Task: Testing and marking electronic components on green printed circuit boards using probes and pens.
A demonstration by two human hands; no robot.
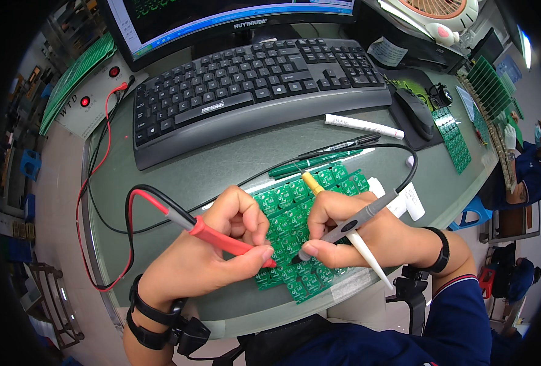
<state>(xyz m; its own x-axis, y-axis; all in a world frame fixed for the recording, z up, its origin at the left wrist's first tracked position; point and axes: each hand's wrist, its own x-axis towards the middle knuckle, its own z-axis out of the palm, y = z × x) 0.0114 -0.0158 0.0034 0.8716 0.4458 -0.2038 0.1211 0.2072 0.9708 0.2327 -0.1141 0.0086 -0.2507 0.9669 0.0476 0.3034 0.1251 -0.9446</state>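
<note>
My left hand is closed around a red test probe, its tip pointing down at a green circuit board panel. In my right hand is a grey-and-black test probe, tip close to the red one over the same panel. The right fingers also hold a slim tool with a white handle and a brass-coloured front, lying crosswise. The panel is divided into several small identical boards and lies flat on the table under both hands. Whether the probe tips touch it, I cannot tell.
Beyond the panel lie green and black pens, a white marker and a black keyboard below a monitor. A mouse and another board strip are at right. Red and black leads run to a box at left.
</note>
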